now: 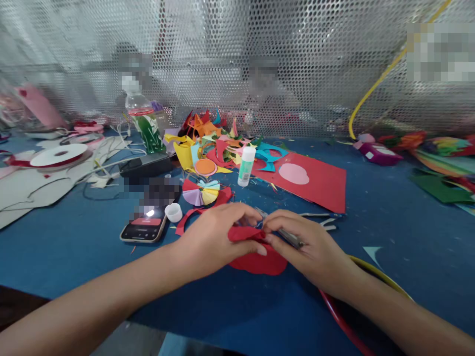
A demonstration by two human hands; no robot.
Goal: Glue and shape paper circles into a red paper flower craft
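My left hand [218, 235] grips a piece of red paper [256, 259] by its left side, thumb in front and fingers behind. The paper is curled, with a fold along its top. At that fold's right end, my right hand [304, 242] pinches the paper between thumb and fingertips. A slim grey metal tool [289, 238] lies along the right hand's fingers; its kind is partly hidden. Just behind the left hand are a red paper ring offcut [185, 222] and a pleated multicoloured paper rosette [201, 194]. A glue stick [246, 167] stands upright beyond the hands.
A phone [144, 222] and a white cap [173, 212] lie on the left. Behind them stand a bottle [146, 123] and a black box [146, 167]. Paper scraps [208, 143] and red sheets [322, 180] lie farther back. A yellow-and-red rim [382, 274] is under my right forearm.
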